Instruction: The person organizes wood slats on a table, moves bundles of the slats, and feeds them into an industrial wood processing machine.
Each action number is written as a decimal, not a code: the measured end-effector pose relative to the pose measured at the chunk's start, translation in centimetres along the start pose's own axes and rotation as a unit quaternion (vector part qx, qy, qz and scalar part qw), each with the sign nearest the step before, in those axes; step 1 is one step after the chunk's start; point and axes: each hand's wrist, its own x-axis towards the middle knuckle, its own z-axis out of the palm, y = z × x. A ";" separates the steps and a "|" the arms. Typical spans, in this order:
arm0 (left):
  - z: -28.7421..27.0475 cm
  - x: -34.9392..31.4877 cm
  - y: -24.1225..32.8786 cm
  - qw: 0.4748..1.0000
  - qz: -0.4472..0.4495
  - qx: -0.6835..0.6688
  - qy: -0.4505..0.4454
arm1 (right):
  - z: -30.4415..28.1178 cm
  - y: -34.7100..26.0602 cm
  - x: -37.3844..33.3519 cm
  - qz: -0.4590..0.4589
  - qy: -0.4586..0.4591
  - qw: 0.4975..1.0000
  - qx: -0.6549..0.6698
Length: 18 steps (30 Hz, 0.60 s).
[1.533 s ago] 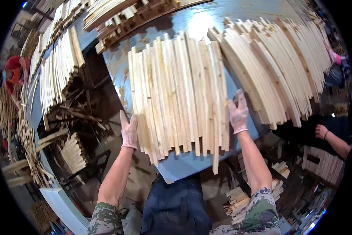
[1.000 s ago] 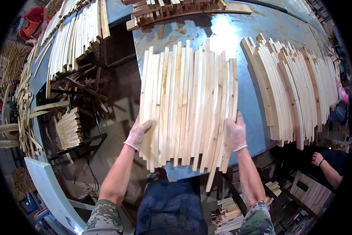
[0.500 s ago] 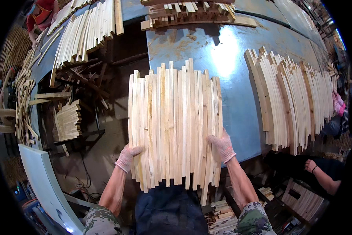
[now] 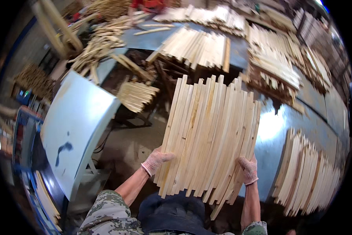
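A wide row of pale wooden strips (image 4: 207, 137) lies side by side between my gloved hands, raised in front of my body. My left hand (image 4: 157, 159) grips the row's left edge, thumb over the top. On the opposite edge my right hand (image 4: 248, 168) is closed in the same way, its thumb across the outer strips. The fingers of both hands are hidden under the wood. The strips' ends are uneven, and one near the right hand sticks out lower than the rest.
A blue-grey metal table (image 4: 268, 147) stands to the right, bearing another row of strips (image 4: 307, 176). Further strips (image 4: 199, 47) are stacked at the back. A pale smooth panel (image 4: 80, 121) slopes at the left, near a small bundle of strips (image 4: 136, 96). A person in red (image 4: 150, 4) is at the far edge.
My view has swung left, bringing the pale panel further in. The row of strips, still between both hands, now tilts and sits further right in the picture, away from the table's near corner.
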 end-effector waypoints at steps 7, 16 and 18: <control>-10.6 -15.9 2.3 0.984 0.137 -0.073 0.090 | 16.3 -9.7 -4.6 -0.061 -0.147 0.987 -0.004; -28.6 -36.1 -3.9 0.922 0.180 -0.243 0.242 | 44.8 -6.1 -10.0 -0.042 -0.449 0.893 0.003; -31.9 -39.5 -5.4 0.907 0.167 -0.247 0.299 | 51.0 -4.4 -11.7 -0.028 -0.483 0.875 -0.001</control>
